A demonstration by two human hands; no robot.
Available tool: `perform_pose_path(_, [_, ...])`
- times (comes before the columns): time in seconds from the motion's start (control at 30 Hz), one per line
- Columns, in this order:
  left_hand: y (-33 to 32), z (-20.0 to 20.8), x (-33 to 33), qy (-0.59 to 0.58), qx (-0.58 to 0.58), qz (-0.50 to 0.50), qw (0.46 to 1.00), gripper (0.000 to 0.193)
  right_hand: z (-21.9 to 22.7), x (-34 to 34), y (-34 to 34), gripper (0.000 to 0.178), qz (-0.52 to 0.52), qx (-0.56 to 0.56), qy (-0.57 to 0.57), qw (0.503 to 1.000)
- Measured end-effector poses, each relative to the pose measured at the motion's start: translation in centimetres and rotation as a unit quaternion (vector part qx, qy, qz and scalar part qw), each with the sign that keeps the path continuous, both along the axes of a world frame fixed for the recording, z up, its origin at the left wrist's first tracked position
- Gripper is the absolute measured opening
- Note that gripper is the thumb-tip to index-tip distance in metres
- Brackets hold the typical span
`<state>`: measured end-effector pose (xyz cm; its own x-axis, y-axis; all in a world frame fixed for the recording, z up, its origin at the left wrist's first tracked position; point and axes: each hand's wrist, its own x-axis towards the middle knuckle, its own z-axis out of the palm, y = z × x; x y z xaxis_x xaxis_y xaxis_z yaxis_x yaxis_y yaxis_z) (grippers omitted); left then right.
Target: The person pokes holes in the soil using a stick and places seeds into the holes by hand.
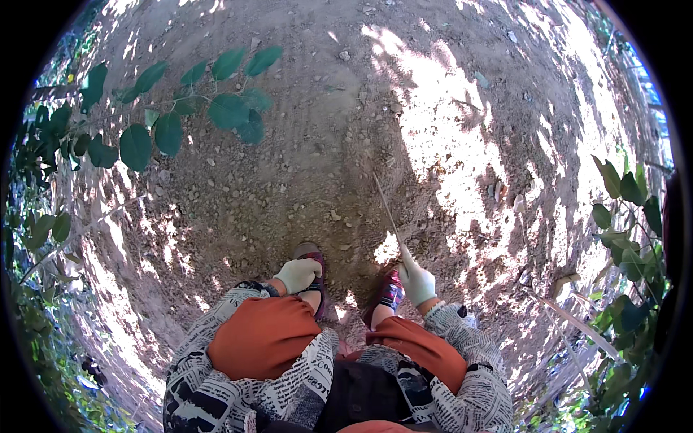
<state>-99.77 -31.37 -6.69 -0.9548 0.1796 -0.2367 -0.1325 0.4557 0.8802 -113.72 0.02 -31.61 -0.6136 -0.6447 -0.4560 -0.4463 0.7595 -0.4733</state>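
My right hand (pixel 417 281), in a white glove, is closed around the near end of a thin stick (pixel 387 206), with the index finger laid along it. The stick slants forward and slightly left, its far tip low over or touching the stony soil (pixel 310 180); I cannot tell which. By my left knee, my left hand (pixel 299 276), also gloved in white, is curled closed beside my left sandal (pixel 320 299). Whether anything is inside those fingers is hidden. My right foot, in a red patterned shoe (pixel 390 290), stands just left of my right hand.
A leafy branch (pixel 170 133) reaches in from the left over the ground. More leafy stems (pixel 629 252) rise at the right edge, with a pale fallen branch (pixel 577 321) below them. Small stones and patches of sunlight (pixel 447 130) cover the soil ahead.
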Motion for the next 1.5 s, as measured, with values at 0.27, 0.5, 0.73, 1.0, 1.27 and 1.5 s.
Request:
perform_pose_path(0.27, [-0.2, -0.9, 0.6, -0.016, 0.011, -0.006, 1.000, 0.028, 0.3, -0.6, 1.2, 0.052, -0.045, -0.047, -0.008, 0.998])
perform_pose_path(0.5, [0.2, -1.5, 0.7, -0.042, 0.013, -0.019, 0.999, 0.028, -2.6, -14.1, -15.1, 0.053, -0.088, -0.003, 0.033, 0.996])
perform_pose_path(0.73, [0.9, -3.5, 1.2, -0.104, 0.012, -0.029, 0.994, 0.029, -3.6, -10.3, -20.3, 0.057, -0.061, 0.030, 0.000, 0.998])
perform_pose_path(1.0, [1.6, -6.4, 1.5, -0.132, 0.018, -0.038, 0.990, 0.029, -1.1, -1.7, -5.5, 0.058, 0.092, 0.014, -0.019, 0.995])
perform_pose_path(1.27, [1.5, -7.8, 3.1, -0.179, 0.013, -0.041, 0.983, 0.029, 0.4, -0.1, -2.2, 0.054, 0.118, -0.034, -0.006, 0.992])
perform_pose_path(1.5, [2.1, -9.0, 2.7, -0.198, 0.015, -0.045, 0.979, 0.029, -2.3, -11.5, -20.2, 0.054, -0.004, -0.030, 0.030, 0.999])
